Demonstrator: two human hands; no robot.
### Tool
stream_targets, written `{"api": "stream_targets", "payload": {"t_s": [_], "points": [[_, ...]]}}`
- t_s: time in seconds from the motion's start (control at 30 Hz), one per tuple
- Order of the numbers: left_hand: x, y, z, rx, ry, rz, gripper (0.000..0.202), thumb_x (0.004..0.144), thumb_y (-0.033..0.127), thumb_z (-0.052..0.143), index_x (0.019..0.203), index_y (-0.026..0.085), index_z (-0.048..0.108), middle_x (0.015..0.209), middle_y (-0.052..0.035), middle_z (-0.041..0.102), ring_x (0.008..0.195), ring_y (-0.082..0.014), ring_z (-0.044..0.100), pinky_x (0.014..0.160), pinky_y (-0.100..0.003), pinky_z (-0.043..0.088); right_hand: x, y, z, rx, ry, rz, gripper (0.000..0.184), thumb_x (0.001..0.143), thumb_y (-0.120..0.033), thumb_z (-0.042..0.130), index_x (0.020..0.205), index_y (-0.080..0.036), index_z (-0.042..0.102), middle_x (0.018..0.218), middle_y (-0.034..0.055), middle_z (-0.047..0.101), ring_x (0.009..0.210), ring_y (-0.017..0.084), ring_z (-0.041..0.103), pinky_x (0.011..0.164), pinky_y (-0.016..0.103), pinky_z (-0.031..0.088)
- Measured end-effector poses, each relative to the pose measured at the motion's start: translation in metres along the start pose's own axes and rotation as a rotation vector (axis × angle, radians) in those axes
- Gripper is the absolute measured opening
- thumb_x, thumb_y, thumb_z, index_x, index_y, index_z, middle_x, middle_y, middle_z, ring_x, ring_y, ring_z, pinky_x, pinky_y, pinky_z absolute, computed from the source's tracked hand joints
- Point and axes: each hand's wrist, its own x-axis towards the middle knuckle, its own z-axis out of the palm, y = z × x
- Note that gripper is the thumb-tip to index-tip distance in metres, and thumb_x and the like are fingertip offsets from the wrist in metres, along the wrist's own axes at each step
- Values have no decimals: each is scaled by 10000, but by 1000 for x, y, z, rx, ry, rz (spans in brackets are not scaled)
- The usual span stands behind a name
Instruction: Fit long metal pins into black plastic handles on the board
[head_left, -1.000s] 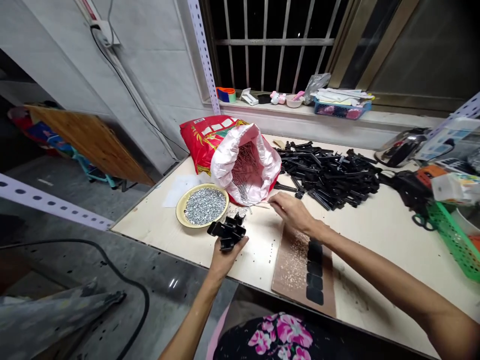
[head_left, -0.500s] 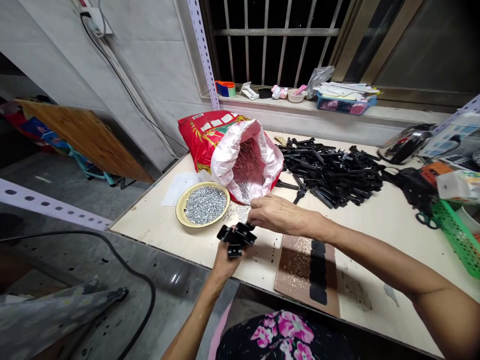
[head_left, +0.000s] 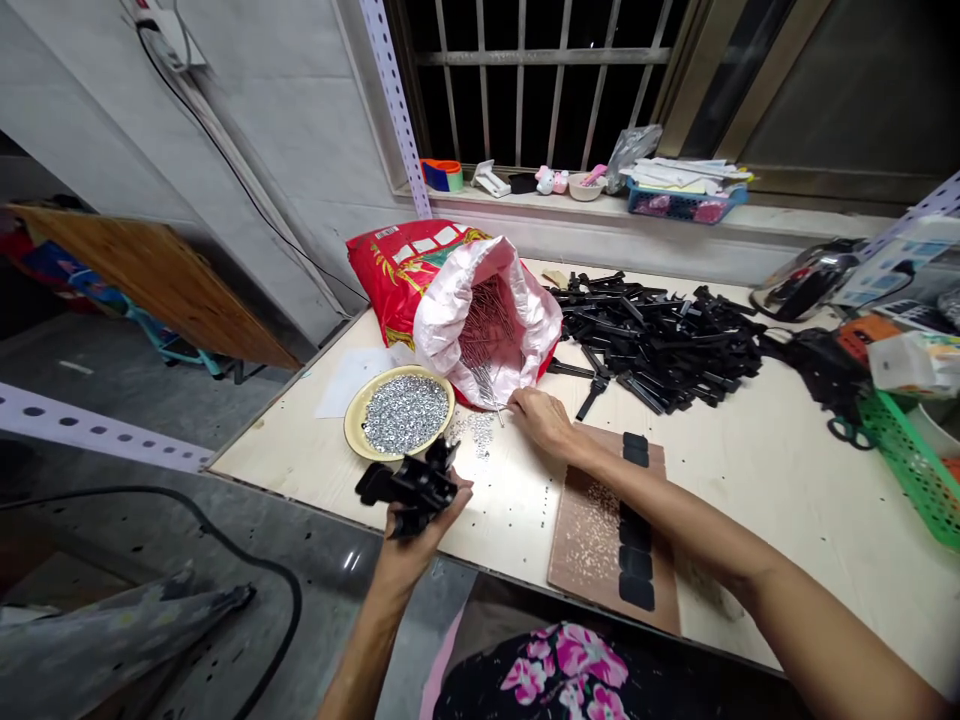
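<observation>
Gripped in my left hand [head_left: 420, 545], over the table's front edge, is a bundle of black plastic parts [head_left: 412, 490], slightly blurred. My right hand [head_left: 544, 420] has its fingers pinched together at the lower lip of a red and white bag [head_left: 442, 310]. Long thin metal pins [head_left: 487, 325] fill the bag's mouth, and a few silver ones spill out beside my right fingertips. Whatever those fingertips pinch is too small to make out. A yellow bowl [head_left: 352, 437] of small silver metal pieces [head_left: 405, 412] stands left of the bag.
A pile of black plastic parts [head_left: 660, 340] lies right of the bag. A brown board [head_left: 585, 550] with black pads [head_left: 636, 562] is under my right forearm. Loose silver pieces [head_left: 476, 432] lie beside the bowl. A green basket [head_left: 911, 480] and kettle [head_left: 806, 280] stand at the right.
My hands have moved apart. The left went left and a little down with the black parts, towards the bowl. The right left those parts and now pinches at the bag's lip.
</observation>
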Motion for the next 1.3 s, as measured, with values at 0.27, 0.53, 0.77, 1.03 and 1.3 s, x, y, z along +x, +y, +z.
{"api": "stream_targets", "payload": {"t_s": [0.27, 0.53, 0.77, 1.03, 1.3], "points": [[4, 11, 10, -496, -170, -9, 406, 682, 280, 719, 1055, 225, 566, 734, 24, 541, 698, -144, 562, 698, -333, 515, 9, -1, 6, -141, 1, 83, 254, 897, -76, 374, 999, -96, 606, 1031, 185, 600, 901, 231, 578, 682, 309, 401], [8, 0, 21, 112, -1, -95, 379, 567, 336, 784, 865, 146, 650, 859, -59, 690, 860, -227, 626, 807, -329, 468, -17, 20, -55, 45, 268, -299, 234, 953, -299, 425, 1051, -190, 608, 945, 75, 602, 880, 180, 514, 742, 276, 385], [16, 10, 37, 268, -115, 47, 309, 612, 336, 730, 842, 159, 623, 788, -33, 696, 760, -221, 632, 688, -307, 478, -39, -8, -118, -188, 344, -660, 191, 922, -324, 498, 902, -241, 669, 832, 42, 577, 820, 186, 426, 694, 308, 285], [20, 4, 37, 285, -164, 66, 326, 606, 326, 734, 865, 156, 631, 774, -37, 688, 737, -222, 629, 666, -308, 469, -31, -37, -133, -117, 53, -821, 88, 830, -252, 643, 885, -184, 655, 867, 53, 611, 835, 178, 466, 714, 306, 325], [11, -6, 31, -5, -165, -91, 310, 636, 366, 756, 830, 145, 661, 819, -44, 669, 788, -184, 620, 753, -298, 473, 22, 0, -58, 101, -116, -81, 326, 904, -407, 492, 816, -133, 646, 754, 47, 654, 689, 126, 581, 593, 223, 364]]}}
